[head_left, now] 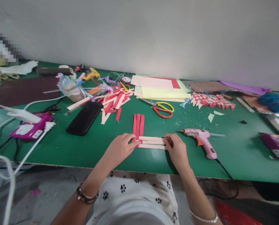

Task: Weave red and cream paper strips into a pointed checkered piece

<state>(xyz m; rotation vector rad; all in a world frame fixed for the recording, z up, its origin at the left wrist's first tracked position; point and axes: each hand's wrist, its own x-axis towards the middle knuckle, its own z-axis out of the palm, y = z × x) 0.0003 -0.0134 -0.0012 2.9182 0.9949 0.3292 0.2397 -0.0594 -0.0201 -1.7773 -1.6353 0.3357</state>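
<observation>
Near the front edge of the tabletop [87, 150]: left hand [119, 149] pinching the crossing of three red strips [138, 126] and three cream strips [151, 142]; right hand [176, 150] pinching the cream ends. Just right, one pink glue gun [201, 140]. Farther back, one phone [85, 118], one pair of scissors [161, 109], a loose strip pile [114, 101].

Glue gun [201, 140] right of strips [151, 142]; scissors [161, 109] behind.
</observation>
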